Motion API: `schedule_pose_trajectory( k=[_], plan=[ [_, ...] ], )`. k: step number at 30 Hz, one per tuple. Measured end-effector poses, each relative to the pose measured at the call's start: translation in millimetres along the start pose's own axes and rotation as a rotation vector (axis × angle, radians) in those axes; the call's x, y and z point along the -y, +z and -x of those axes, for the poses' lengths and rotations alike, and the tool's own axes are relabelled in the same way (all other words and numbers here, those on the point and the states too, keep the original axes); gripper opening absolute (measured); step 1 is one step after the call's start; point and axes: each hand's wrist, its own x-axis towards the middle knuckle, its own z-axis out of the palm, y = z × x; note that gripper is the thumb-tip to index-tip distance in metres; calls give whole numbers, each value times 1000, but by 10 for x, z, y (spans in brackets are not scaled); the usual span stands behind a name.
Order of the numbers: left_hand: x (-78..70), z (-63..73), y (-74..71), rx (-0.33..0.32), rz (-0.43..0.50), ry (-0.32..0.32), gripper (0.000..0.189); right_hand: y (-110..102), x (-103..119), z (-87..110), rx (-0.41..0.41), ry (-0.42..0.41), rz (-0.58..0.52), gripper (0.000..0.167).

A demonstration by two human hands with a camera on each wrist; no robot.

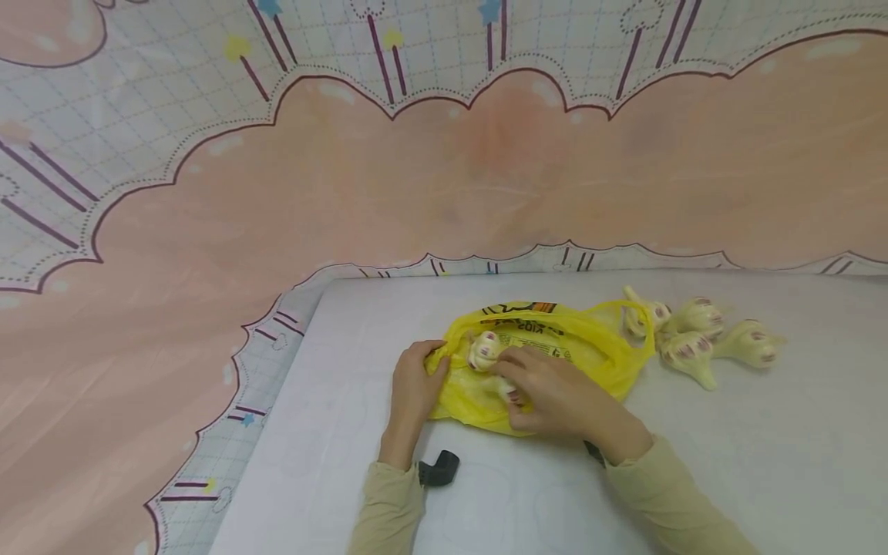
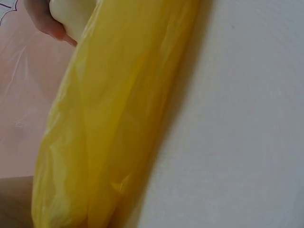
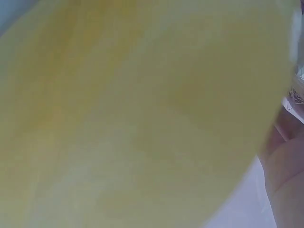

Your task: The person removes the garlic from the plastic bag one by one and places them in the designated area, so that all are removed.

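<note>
Your left hand (image 1: pixel 418 389) is at the left end of the yellow bag (image 1: pixel 461 401), its thumb and fingers pinching the plastic at the rim. Your right hand (image 1: pixel 555 389) reaches over the bag from the near right side, fingers curled down and thumb below, gripping a garlic bulb (image 1: pixel 501 388) over the near part of the bag. Another bulb (image 1: pixel 483 351) sits just beyond it at the bag's open mouth, close to your right fingertips.

The bag lies on its side on the white surface (image 1: pixel 763 470), with dark print along its far side and a handle loop stretching to the right. Just past that loop, four more bulbs lie in a loose cluster: one (image 1: pixel 655 314) at the far left, partly behind the loop, one (image 1: pixel 697 316) to the right of it, one (image 1: pixel 685 353) nearer to you and one (image 1: pixel 755 344) farthest right.

You wear beige sleeves (image 1: pixel 388 501), and a black fitting (image 1: pixel 440 469) shows at your left wrist. A patterned cloth (image 1: pixel 486 185) hangs beyond the surface. In the right wrist view, blurred yellow plastic fills most of the picture, with part of a palm at the right edge.
</note>
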Motion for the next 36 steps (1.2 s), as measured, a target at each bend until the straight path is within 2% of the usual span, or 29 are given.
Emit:
schedule_pose_trajectory(
  k=[12,18,28,36],
  plan=[
    [20,1,4,-16,0,12,28,-101,-83,73,-2,3,34,49],
    [-3,11,-7,-13,1,19,27,-146,-142,112,-27,-9,68,47],
    [-12,12,-7,-18,7,22,27,-263,-241,196,-43,22,65,47],
    [-26,14,-22,-7,11,10,27,-315,-315,269,-77,14,69,48]
  ],
)
